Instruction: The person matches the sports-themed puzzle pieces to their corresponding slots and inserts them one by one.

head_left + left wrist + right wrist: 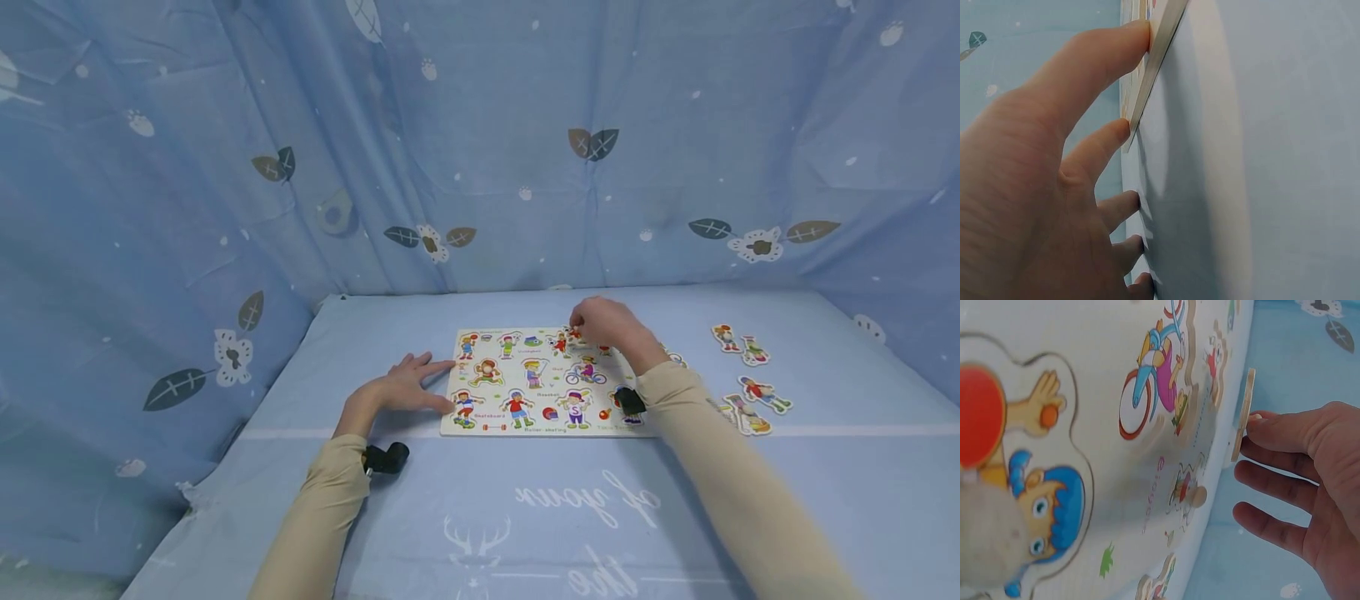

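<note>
A wooden knob puzzle board (495, 398) with sports figures lies flat on the table. My left hand (405, 385) is spread at its left edge; in the left wrist view, thumb and forefinger touch the board's side (1150, 75). Over the board's far right part, my right hand (611, 323) pinches a puzzle piece (1245, 415) between thumb and forefinger. That piece stands edge-on in the right wrist view, its picture side hardly visible. Near it, a figure on a bicycle (587, 372) sits in the board. My right forearm covers part of the board's right side.
Loose puzzle pieces lie on the cloth right of the board: two farther back (725, 337), and a red-shirted figure (765, 394) beside another piece (747, 415) nearer. A blue patterned curtain (495, 150) hangs behind the table. Black wrist cameras (387, 457) sit on both sleeves.
</note>
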`<action>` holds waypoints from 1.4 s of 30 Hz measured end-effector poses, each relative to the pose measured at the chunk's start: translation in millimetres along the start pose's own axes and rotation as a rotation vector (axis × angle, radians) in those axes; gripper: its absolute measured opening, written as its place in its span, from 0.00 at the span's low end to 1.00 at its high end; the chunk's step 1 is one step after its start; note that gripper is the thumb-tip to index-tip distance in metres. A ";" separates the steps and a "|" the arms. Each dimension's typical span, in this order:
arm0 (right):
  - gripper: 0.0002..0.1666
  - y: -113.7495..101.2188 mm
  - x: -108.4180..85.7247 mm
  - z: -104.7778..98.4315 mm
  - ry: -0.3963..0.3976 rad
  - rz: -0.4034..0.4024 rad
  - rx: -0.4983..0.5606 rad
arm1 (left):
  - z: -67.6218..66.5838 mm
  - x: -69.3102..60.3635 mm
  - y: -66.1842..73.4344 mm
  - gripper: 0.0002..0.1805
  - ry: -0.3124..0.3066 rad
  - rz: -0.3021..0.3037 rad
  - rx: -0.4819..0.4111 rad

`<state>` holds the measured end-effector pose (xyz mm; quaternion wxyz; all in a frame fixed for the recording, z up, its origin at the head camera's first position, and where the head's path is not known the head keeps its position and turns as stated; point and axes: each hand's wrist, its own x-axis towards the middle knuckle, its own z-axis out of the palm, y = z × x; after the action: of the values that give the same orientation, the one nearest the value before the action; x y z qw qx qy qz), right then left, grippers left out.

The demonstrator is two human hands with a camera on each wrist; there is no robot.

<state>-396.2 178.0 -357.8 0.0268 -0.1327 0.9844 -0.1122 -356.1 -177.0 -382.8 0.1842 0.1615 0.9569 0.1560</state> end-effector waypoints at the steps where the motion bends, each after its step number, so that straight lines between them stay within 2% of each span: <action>1: 0.17 -1.0 0.8 0.7 -0.007 -0.002 0.001 | 0.1 0.2 -0.1 0.49 0.000 -0.002 0.002; 16: 0.17 -11.4 -0.5 6.5 0.008 -0.084 -0.014 | 0.8 3.3 -1.3 0.49 0.006 -0.003 0.008; 21: 0.18 -12.1 2.9 9.1 -0.016 -0.064 -0.002 | 0.0 3.3 -0.9 0.49 0.000 0.013 0.011; 28: 0.18 -14.4 5.3 14.9 -0.004 -0.091 -0.014 | 2.0 4.8 -2.5 0.49 0.002 0.014 0.007; 34: 0.16 -16.8 5.9 17.5 -0.021 -0.057 -0.020 | 2.7 5.2 -3.0 0.49 0.009 0.016 0.007; 42: 0.16 -19.0 5.8 18.5 0.001 -0.067 -0.050 | 2.9 4.4 -3.6 0.49 0.015 0.016 0.007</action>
<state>-395.4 154.7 -371.7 0.0190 -0.1659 0.9820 -0.0887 -359.6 -177.9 -388.0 0.1753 0.1686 0.9574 0.1555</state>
